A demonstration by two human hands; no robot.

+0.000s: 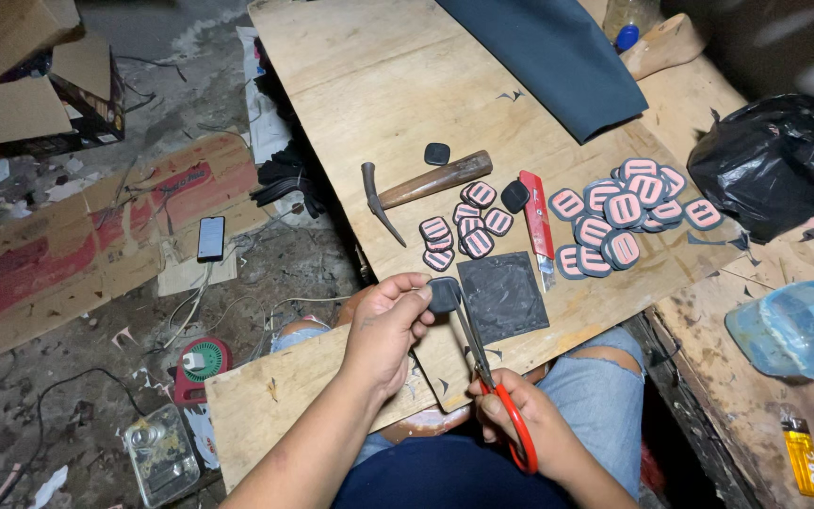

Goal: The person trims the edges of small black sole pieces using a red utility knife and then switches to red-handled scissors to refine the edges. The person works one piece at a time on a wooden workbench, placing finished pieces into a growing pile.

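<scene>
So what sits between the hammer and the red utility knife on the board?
In the head view, a small dark rounded patch lies between the hammer and the red utility knife, close beside the knife.

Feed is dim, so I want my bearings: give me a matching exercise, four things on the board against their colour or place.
Things:
1. scissors
2. dark patch
3. hammer
4. utility knife

Descriptions:
A. pinched in the left hand
B. wooden handle, lying on the board
C. red handles, in the right hand
D. red body, beside the black square sheet

Pairs: 1-C, 2-A, 3-B, 4-D
</scene>
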